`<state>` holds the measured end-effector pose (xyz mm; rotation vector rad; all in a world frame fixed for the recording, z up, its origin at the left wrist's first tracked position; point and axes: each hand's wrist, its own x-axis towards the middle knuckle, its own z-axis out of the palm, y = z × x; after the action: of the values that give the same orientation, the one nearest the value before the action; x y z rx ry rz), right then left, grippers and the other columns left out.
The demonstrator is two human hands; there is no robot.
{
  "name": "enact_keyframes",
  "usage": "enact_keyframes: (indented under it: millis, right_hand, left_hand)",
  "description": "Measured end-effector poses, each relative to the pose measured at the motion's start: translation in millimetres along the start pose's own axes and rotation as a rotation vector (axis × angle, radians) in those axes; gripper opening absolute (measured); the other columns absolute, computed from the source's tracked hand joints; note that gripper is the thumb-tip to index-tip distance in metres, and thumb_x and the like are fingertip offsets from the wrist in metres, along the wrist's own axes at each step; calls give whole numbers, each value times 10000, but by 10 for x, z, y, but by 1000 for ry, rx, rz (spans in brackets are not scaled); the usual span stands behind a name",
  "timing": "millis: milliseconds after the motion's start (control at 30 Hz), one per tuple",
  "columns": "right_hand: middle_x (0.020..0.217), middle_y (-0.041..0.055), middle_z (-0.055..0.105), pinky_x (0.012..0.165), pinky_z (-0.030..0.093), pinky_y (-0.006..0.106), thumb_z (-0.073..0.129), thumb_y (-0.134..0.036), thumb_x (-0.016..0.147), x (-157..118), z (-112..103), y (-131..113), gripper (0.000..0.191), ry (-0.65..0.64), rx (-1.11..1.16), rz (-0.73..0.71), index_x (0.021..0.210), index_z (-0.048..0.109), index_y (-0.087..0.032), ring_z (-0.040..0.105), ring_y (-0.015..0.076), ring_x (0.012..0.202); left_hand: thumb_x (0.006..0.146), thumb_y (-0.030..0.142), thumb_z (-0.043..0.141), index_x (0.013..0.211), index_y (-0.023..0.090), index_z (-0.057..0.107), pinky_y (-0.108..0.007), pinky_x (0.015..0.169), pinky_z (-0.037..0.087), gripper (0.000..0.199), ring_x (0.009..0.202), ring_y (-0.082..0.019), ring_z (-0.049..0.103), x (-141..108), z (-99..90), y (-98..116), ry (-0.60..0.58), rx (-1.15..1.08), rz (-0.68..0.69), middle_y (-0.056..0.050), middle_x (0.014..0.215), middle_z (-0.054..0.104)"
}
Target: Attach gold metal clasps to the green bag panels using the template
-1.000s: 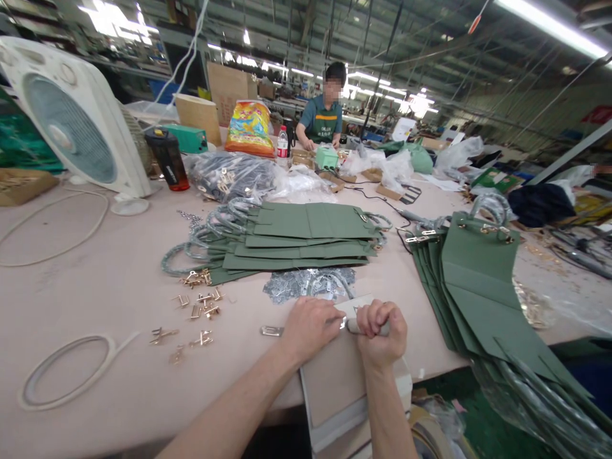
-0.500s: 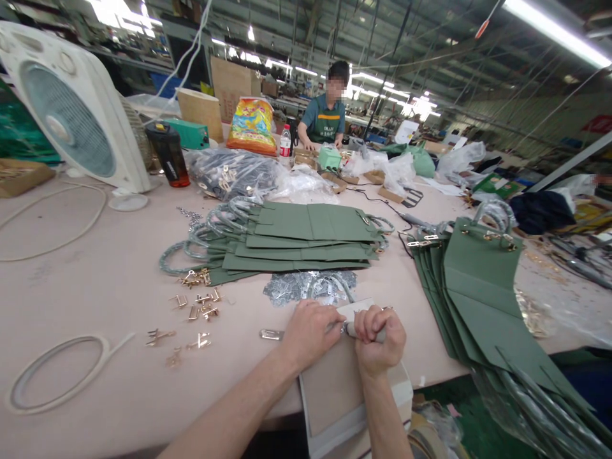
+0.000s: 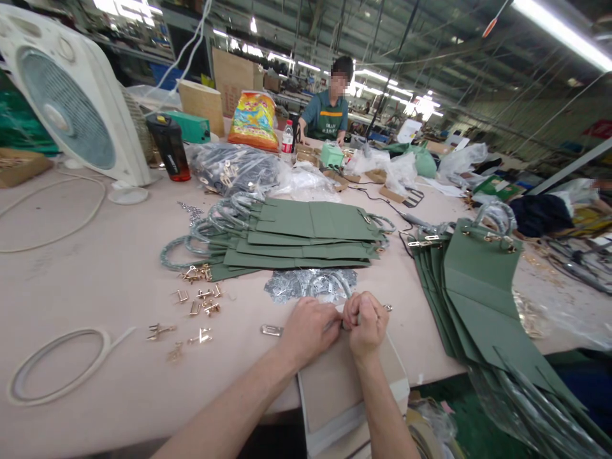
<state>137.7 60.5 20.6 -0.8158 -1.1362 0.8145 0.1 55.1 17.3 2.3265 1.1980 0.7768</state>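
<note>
A bag panel (image 3: 337, 392) lies with its beige inner side up and hangs over the table's front edge. On its upper end rests my left hand (image 3: 312, 328), fingers bent and pinching near the fitting there. My right hand (image 3: 367, 324) is closed in a fist beside the left fingertips; the slim tool-like thing inside it is mostly hidden. Behind both hands rises the panel's wrapped loop handle (image 3: 340, 280). A metal clasp plate (image 3: 271, 330) sticks out to the left, and a small metal fitting (image 3: 387, 308) shows right of my fist.
Green bag panels lie stacked (image 3: 306, 223) behind my hands, and more hang over the edge at right (image 3: 482, 280). Flat metal pieces (image 3: 287, 285), gold fittings (image 3: 205, 299), a tape ring (image 3: 57, 366) and a fan (image 3: 71, 108) stand around. A co-worker (image 3: 329, 115) is opposite.
My right fist has shifted slightly left and up, closer to the left hand, and turned, so the pale handle seen in it before is now covered. The left hand stays put.
</note>
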Motion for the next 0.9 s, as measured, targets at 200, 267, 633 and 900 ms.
enact_keyframes:
  millis: [200,267,633,900]
  right_hand:
    - [533,-55,400,434,290,233,514,-376,1047,-31,21,-16,451,26,-23,-15,631,451,-213,354,95,442]
    - [536,-61,391,419,288,222,508,-362,1045,-38,-5,-52,421,81,56,-8,652,470,-214,353,96,433]
    - [499,-84,386,360,241,187,603,-410,989,334,-106,-158,411,43,148,143,654,476,-208,310,65,370]
    - [490,-74,396,376,256,211,572,-502,1004,358,-26,-24,474,-136,-79,194,639,485,-212,342,80,399]
  left_hand:
    - [906,438,712,1201,245,664,-402,1011,419,356,1088,-258,645,-51,-43,41,-15,30,18,-52,1162,731]
    - [907,513,715,1317,250,627,-413,1034,416,495,1119,-264,637,-43,-8,36,-8,45,4,-62,1202,720]
    - [869,602,739,1335,324,629,-426,970,445,553,1021,-272,619,40,61,24,-34,122,-28,-36,1011,668]
    - [910,637,674,1216,297,687,-412,928,448,458,980,-271,618,49,54,2,-56,112,-40,-48,984,654]
